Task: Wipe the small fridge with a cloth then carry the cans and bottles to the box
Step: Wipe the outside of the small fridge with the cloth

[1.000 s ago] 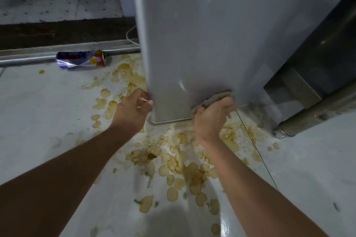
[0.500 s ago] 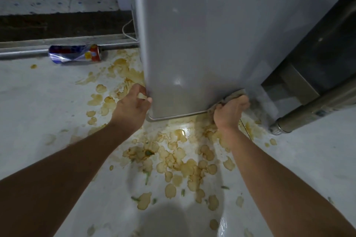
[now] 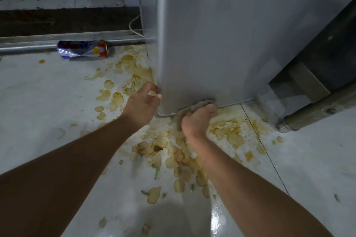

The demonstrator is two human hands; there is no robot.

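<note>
The right hand point(image 3: 198, 119) is clenched on a grey cloth point(image 3: 194, 106) at the small fridge point(image 3: 212, 44) door's bottom edge; the left hand point(image 3: 143, 103), its grip curled, braces the left corner. Press evenly along the rim, clear of the floor spill point(image 3: 173, 152). A crushed can point(image 3: 82, 49) lies far left

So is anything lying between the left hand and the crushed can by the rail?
Nothing solid: between the left hand at the grey fridge's corner and the crushed blue-and-red can there is only pale floor with brown spill stains.

Open floor point(image 3: 38, 102) left of the left hand point(image 3: 142, 102); fridge point(image 3: 221, 34) wall ahead, steel leg point(image 3: 316, 113) right of the right hand point(image 3: 198, 119).
</note>
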